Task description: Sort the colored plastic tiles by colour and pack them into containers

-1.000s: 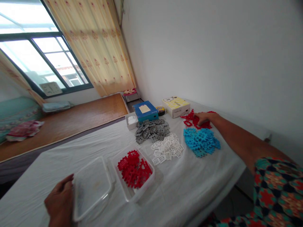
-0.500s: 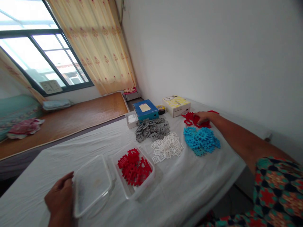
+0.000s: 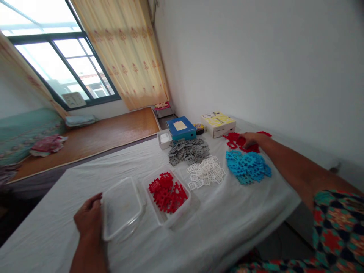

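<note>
My left hand [image 3: 88, 218] rests on the white cloth with its fingers curled against the left edge of a clear plastic lid [image 3: 123, 207]. Beside the lid stands a clear tub [image 3: 168, 218] holding several red interlocking pieces [image 3: 167, 191]. My right hand [image 3: 250, 139] reaches far across the table and lies palm down on the loose red pile [image 3: 237, 139], fingers closed around some of those pieces. A blue pile [image 3: 247, 167] sits just in front of that hand.
White pieces [image 3: 206, 175] and grey pieces [image 3: 189, 150] lie in piles mid-table. Behind them are a blue box [image 3: 181, 128], a small white box [image 3: 164, 138], a tape roll [image 3: 199, 128] and a yellow-topped box [image 3: 218, 123]. The wall runs along the right; the table edge [image 3: 256, 242] is near me.
The view has shifted, so everything sits a little further right in the picture. Both hands stay where they were, left at the lid, right on the red pile.
</note>
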A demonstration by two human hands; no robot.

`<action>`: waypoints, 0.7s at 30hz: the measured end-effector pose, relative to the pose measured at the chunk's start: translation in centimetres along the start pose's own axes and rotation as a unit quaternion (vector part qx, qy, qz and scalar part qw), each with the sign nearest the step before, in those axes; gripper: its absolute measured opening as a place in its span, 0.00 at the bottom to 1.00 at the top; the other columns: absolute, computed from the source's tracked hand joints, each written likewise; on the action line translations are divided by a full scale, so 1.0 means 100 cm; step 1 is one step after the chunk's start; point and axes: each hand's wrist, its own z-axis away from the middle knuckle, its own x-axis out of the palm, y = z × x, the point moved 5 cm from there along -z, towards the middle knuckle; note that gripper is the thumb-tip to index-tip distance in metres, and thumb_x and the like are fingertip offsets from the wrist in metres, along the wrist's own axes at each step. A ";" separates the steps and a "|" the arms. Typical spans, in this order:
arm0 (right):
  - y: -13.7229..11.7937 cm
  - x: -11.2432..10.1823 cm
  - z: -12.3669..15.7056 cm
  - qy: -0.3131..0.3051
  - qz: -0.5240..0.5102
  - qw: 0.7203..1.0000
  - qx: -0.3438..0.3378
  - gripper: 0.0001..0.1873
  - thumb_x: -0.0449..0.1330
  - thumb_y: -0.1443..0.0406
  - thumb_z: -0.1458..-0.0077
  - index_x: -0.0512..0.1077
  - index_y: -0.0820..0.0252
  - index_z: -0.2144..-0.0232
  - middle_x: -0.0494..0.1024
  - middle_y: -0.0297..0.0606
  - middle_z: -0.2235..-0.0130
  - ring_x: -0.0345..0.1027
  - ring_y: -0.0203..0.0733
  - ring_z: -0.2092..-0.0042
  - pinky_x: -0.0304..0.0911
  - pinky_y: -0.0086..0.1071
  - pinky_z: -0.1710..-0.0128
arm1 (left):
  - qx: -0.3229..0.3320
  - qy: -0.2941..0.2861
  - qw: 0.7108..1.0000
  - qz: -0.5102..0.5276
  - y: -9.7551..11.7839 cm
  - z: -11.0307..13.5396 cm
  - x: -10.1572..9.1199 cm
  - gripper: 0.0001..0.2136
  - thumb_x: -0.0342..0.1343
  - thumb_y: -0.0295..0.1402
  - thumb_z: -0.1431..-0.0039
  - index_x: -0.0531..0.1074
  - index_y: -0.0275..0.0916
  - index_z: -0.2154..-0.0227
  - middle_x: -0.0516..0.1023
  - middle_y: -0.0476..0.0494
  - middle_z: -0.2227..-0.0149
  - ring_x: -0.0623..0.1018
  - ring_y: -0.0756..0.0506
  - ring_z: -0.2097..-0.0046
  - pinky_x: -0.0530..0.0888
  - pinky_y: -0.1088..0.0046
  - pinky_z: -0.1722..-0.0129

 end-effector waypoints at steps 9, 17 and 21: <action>0.013 0.015 -0.004 0.029 0.063 0.998 0.010 0.39 0.67 0.61 0.64 0.69 0.61 0.45 0.73 0.55 0.46 0.69 0.60 0.48 0.66 0.44 0.54 | -0.002 0.012 0.999 0.035 0.004 0.005 0.001 0.20 0.50 0.36 0.55 0.79 0.39 0.59 0.77 0.47 0.71 0.70 0.49 0.76 0.68 0.73 0.74; 0.027 0.022 -0.019 -0.005 0.057 0.998 -0.038 0.28 0.67 0.61 0.64 0.76 0.58 0.55 0.78 0.55 0.54 0.70 0.68 0.52 0.64 0.53 0.53 | 0.033 0.014 0.998 0.058 -0.006 -0.001 0.008 0.20 0.50 0.34 0.55 0.80 0.37 0.60 0.81 0.43 0.64 0.75 0.47 0.70 0.73 0.71 0.66; 0.041 0.026 -0.024 0.017 0.032 0.998 -0.046 0.31 0.66 0.58 0.62 0.73 0.59 0.51 0.76 0.59 0.54 0.67 0.74 0.50 0.62 0.59 0.51 | 0.038 0.019 0.996 0.076 -0.010 -0.002 0.010 0.20 0.50 0.34 0.55 0.80 0.36 0.61 0.81 0.42 0.64 0.77 0.46 0.66 0.74 0.70 0.61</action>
